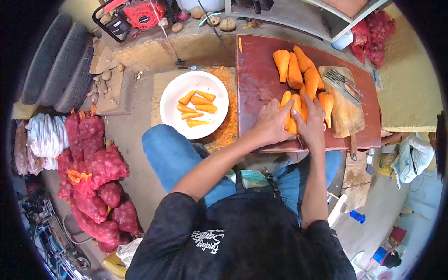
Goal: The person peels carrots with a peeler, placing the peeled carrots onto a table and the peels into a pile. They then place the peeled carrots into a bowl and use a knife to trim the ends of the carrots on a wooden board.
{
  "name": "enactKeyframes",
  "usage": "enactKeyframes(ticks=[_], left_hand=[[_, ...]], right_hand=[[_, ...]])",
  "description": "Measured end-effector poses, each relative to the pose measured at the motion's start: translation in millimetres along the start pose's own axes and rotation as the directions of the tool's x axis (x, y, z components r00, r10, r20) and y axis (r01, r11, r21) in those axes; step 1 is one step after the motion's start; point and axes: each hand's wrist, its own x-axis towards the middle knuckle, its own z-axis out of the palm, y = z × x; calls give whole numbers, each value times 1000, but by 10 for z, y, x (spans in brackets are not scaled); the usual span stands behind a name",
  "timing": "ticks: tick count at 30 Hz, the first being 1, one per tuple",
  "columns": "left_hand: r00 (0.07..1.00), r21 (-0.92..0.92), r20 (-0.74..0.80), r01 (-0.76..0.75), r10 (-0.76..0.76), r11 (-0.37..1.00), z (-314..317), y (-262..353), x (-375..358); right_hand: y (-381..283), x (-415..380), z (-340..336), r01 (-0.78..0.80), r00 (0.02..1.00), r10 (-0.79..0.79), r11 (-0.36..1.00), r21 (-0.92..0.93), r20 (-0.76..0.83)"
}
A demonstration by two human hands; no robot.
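Observation:
Peeled orange carrots (295,71) lie in a cluster on a dark red table (256,74). My left hand (272,123) is curled against the left side of the carrots at the near edge, its fingertips on them. From the right, my right hand (311,123) grips the same group, thumb and fingers over a carrot (293,122). A small dark item by the table edge below my right hand is too hidden to name. Beside my right hand another carrot (326,108) touches a wooden cutting board (352,119), on which a metal grater or slicer (343,86) rests.
Left of the table, a white basin (168,109) holds several carrot pieces, with orange peelings (228,133) around it on the floor. Red mesh sacks (100,172) are piled at left near stacked tyres (58,60). A red machine (144,17) and a metal shelf (298,21) stand behind.

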Motion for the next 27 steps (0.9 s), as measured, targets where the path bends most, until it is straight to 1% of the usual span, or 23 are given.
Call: enactKeyframes(ticks=[1, 2, 4, 5, 7, 10, 11, 12, 14, 15, 16, 17, 19, 20, 22, 23, 25, 26, 27], left_hand=[[1000, -4, -4, 8, -8, 1000, -3, -13, -12], [1000, -12, -7, 16, -16, 1000, -3, -21, -25], [1000, -24, -10, 26, -26, 999, -12, -44, -35], [999, -98, -38, 19, -23, 995, 5, -76, -35], [996, -243, -91, 0, -23, 970, 11, -119, -46], [994, -243, -78, 55, -76, 968, -160, -210, -56], [995, -262, -48, 75, -91, 962, -239, -234, -57], [994, -281, -21, 95, -105, 955, -329, -253, -51], [986, -299, 41, 167, -163, 939, -482, -248, -69], [988, -307, 34, 156, -153, 939, -495, -267, -88], [989, -314, 27, 146, -145, 938, -501, -296, -110], [990, -320, 19, 137, -138, 937, -519, -320, -132], [982, -334, 85, 186, -167, 924, -639, -269, -157], [976, -341, 119, 210, -180, 916, -684, -259, -168], [978, -426, 121, 203, -167, 881, -682, -348, -202], [979, -468, 122, 201, -162, 861, -688, -398, -223], [969, -557, 124, 248, -216, 793, -764, -497, -265], [963, -598, 127, 267, -239, 756, -831, -558, -274], [960, -589, 126, 275, -250, 760, -942, -627, -277]], right_hand=[[-4, -3, -1, -26, 999, 25, 999, 42, 27], [-4, -11, 20, -31, 999, 31, 999, 44, -10], [13, -4, 98, 42, 998, -37, 992, 117, -50], [27, 19, 129, 80, 995, -70, 985, 151, -75], [-33, 55, 218, 99, 993, -75, 952, 289, -93], [-102, 97, 388, 73, 996, -39, 886, 458, -83], [-120, 113, 427, 58, 997, -24, 861, 506, -74], [-168, 123, 438, 53, 998, -30, 888, 456, -58], [-271, 113, 442, -29, 999, 36, 862, 505, -4], [-317, 104, 433, -70, 997, 66, 846, 529, 26], [-340, 87, 422, -70, 998, 61, 875, 480, 35], [-296, 64, 470, -52, 999, 40, 866, 498, 35], [-221, 19, 559, -19, 999, 1, 847, 531, 34], [-178, -26, 598, -32, 999, 9, 832, 554, 45], [-266, -105, 585, -63, 997, 27, 801, 595, 70], [-316, -115, 613, -86, 995, 31, 743, 664, 95], [-480, -132, 682, -134, 989, 36, 604, 786, 141], [-590, -140, 700, -167, 983, 36, 565, 808, 178], [-615, -119, 854, -84, 992, -16, 630, 772, 122]])
